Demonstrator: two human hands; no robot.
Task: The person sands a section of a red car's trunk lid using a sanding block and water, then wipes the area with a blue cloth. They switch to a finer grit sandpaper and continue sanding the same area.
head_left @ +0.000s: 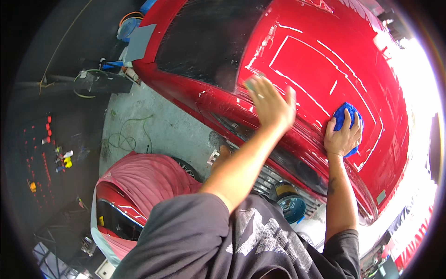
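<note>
A glossy red car (353,69) fills the upper right, with a dark window (200,42) and white reflected lines on the paint. My left hand (269,102), slightly blurred, has its fingers stretched out over the red panel near the window's lower right corner; I cannot tell whether it touches. My right hand (343,135) grips a blue cloth (344,112) against the paint further right, its fingers spread over the cloth. A grey patch (140,42) covers part of the car's upper left edge.
A second red vehicle under a pink cover (139,176) stands at the lower left. A thin hose (123,139) lies on the grey floor. A bucket (290,208) sits below the car. A dark wall (55,116) with small coloured items lines the left side.
</note>
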